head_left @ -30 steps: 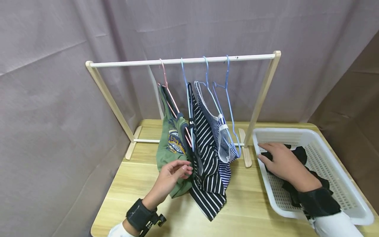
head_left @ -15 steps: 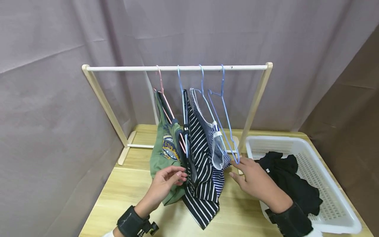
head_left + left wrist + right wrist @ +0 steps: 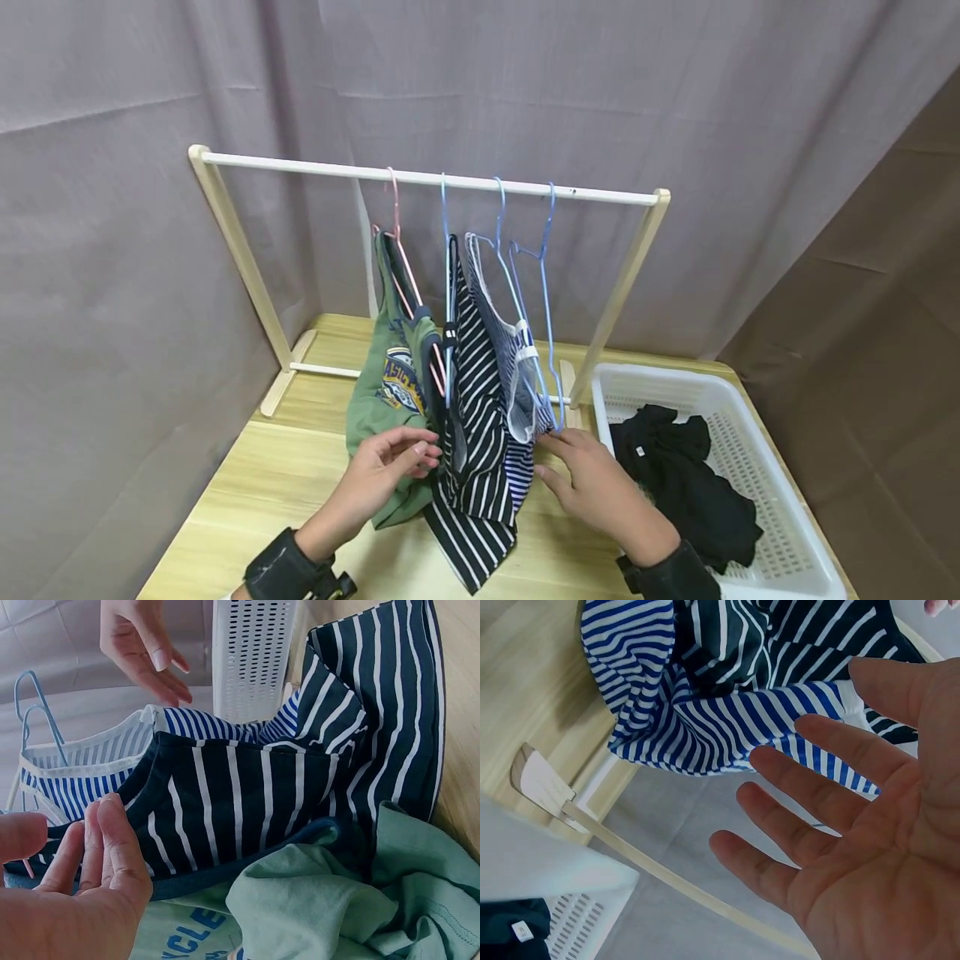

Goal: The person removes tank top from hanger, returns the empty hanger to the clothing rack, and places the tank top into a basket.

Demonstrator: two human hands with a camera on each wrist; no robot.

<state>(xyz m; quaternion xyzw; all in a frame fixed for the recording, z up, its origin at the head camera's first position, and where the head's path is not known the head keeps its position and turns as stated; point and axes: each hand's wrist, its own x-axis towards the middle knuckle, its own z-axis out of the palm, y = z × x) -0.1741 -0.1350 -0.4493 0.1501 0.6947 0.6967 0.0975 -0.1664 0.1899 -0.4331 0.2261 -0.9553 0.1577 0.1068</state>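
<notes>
My left hand is beside the green garment, fingers loosely bent with nothing between them; in the left wrist view the fingertips are in front of the black-and-white striped garment. My right hand reaches the lower end of the bare blue hanger and the blue-and-white striped garment. In the right wrist view its fingers are spread and hold nothing; whether they touch the cloth I cannot tell. The green garment hangs on a pink hanger, the striped ones on blue hangers.
A wooden rack with a white rail stands on the wooden table. To the right, a white basket holds a crumpled black garment. Grey curtain surrounds the table.
My right hand has left the black garment in the basket and moved left to the hanging clothes. My left hand stays by the green garment. The whole head view has shifted and tilted.
</notes>
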